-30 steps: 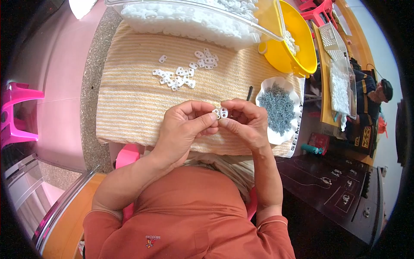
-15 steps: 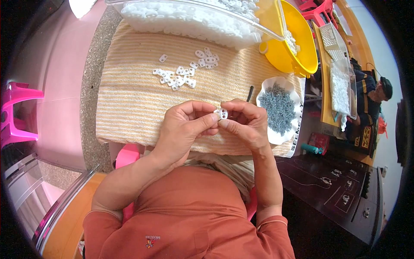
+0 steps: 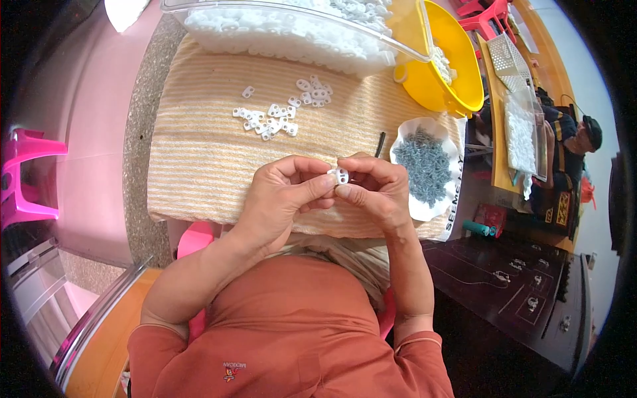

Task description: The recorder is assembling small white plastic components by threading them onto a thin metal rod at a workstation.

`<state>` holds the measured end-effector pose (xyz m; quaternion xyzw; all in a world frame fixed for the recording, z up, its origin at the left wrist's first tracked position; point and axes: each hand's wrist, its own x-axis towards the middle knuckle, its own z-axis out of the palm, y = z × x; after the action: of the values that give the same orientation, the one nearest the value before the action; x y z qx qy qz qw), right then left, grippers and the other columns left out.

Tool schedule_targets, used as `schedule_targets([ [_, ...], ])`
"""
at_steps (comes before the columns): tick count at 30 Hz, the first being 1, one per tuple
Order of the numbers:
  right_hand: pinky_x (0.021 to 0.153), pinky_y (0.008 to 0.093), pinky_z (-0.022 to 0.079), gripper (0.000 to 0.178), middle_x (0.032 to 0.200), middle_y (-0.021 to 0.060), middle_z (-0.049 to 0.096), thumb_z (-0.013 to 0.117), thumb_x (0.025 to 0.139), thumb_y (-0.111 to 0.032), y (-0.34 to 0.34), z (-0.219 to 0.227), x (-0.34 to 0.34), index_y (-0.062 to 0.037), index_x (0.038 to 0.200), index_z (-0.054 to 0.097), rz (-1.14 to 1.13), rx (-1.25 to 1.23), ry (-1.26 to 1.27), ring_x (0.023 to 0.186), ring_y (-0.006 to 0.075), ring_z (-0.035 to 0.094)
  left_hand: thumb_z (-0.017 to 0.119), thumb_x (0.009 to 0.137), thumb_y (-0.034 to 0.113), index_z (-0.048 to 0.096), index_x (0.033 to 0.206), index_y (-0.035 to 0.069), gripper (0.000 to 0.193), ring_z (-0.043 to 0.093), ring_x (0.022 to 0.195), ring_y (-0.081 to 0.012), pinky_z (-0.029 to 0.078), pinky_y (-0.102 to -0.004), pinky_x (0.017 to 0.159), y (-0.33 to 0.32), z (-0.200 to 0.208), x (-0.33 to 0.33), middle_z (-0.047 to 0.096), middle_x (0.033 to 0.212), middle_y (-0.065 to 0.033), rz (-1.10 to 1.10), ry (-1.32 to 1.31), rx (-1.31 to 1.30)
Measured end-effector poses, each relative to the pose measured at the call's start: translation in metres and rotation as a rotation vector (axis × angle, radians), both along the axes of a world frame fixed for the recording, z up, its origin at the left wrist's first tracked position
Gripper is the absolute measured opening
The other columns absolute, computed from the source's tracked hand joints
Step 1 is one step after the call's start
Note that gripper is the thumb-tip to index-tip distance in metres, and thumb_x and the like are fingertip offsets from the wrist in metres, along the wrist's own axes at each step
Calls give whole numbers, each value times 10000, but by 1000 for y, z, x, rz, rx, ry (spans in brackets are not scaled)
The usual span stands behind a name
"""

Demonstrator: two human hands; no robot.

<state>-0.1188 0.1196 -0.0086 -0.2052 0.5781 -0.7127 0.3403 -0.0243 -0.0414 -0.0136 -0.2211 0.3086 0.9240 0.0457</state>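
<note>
In front of my belly, both hands pinch one small white two-hole plastic cord lock. My left hand grips its left side between thumb and fingers. On the other side, the thumb and forefinger of my right hand close on the same piece. Fingertips cover part of it, so any smaller part inside is hidden. Beyond my hands, a loose group of similar white pieces lies on the striped cloth. To the right, a white scalloped dish holds a heap of small grey metal springs.
At the far edge stands a clear bin full of white pieces, beside a yellow bucket containing more. A thin black stick lies left of the dish. Pink stools stand around, and another person sits at a table on the right.
My hands stay almost still, both pinching the cord lock. The table things appear shifted slightly left in the picture.
</note>
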Motion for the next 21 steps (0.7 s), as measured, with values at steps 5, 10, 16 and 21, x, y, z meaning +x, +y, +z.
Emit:
schedule_targets([
  [5,817,280,511,340,1011,123,637,689,776,93,2,-2,-1,49,1108,628,11,-36,7,933,173,622,678,853,56,632,970,31,128,633,758,-104,549,-228,683,-1,0,0,667,886,-51,-10,7,48],
  [10,819,284,516,350,1044,142,615,692,770,94,2,-1,0,37,1110,633,4,-104,45,937,191,621,675,856,52,627,964,43,119,634,789,-110,551,-244,704,0,0,-1,664,884,-48,-40,24,86],
  [16,820,267,504,372,1081,133,559,699,750,100,5,-1,0,0,1105,653,19,-104,57,971,171,580,644,870,25,599,989,59,131,636,829,-128,550,-269,748,2,3,-1,657,922,-47,-69,72,160],
  [21,840,279,481,373,1154,140,562,674,750,116,4,1,2,3,1106,652,54,-127,64,992,164,570,636,869,13,590,961,72,118,634,872,-135,549,-283,778,-1,6,1,653,970,-57,-123,147,197],
])
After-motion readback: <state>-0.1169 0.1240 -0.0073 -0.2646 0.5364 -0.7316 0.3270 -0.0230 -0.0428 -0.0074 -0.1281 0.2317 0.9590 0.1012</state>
